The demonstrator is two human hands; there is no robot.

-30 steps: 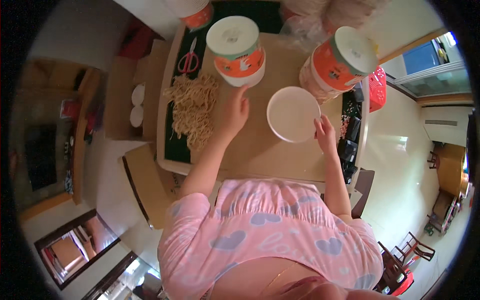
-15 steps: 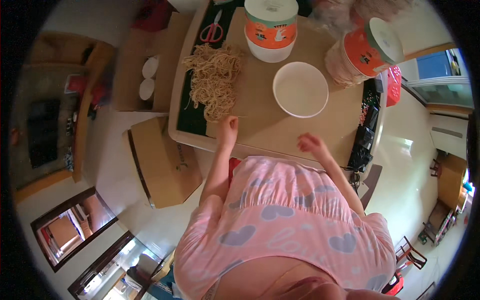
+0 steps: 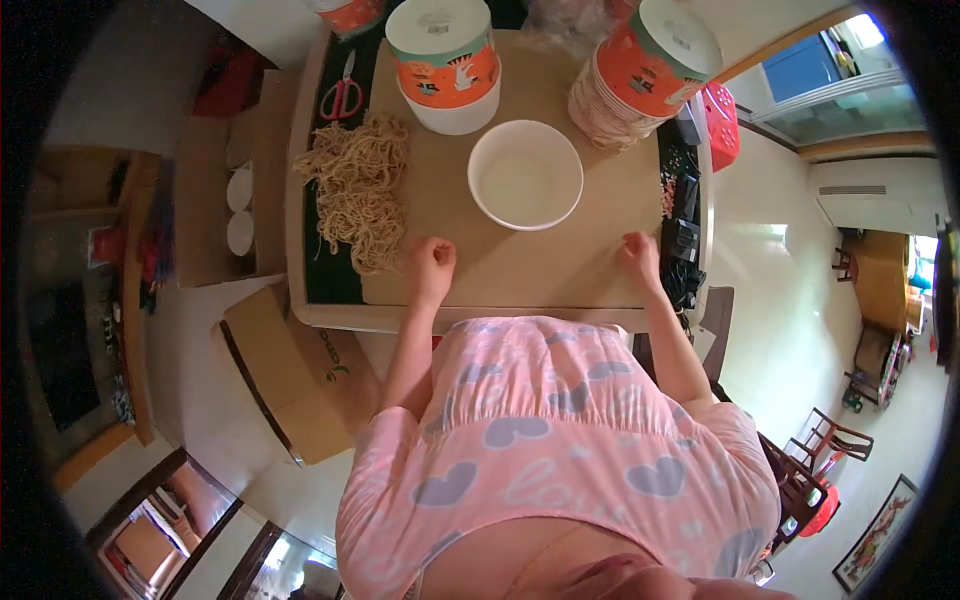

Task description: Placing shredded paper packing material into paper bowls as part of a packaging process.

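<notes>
My left hand is closed, thumb against the fingers, over the brown board near the table's front edge. A tangled pile of tan twine lies just to its left and beyond it. At the board's right side my right hand is closed too, its fingertips curled in. If a strand runs between the two hands, it is too thin to make out. Beyond and between them stands a white paper bucket, its mouth facing up and nothing visible inside. Neither hand touches it.
Behind stand printed orange-and-green buckets, one stacked on a white bucket, another on a twine-wrapped stack. Red-handled scissors lie far left. Black boxes and cables line the right edge. Cardboard boxes stand left of the table.
My view has shifted, so the table sits further left. Against the bucket, both hands have moved right, the right hand further, widening the gap between them.
</notes>
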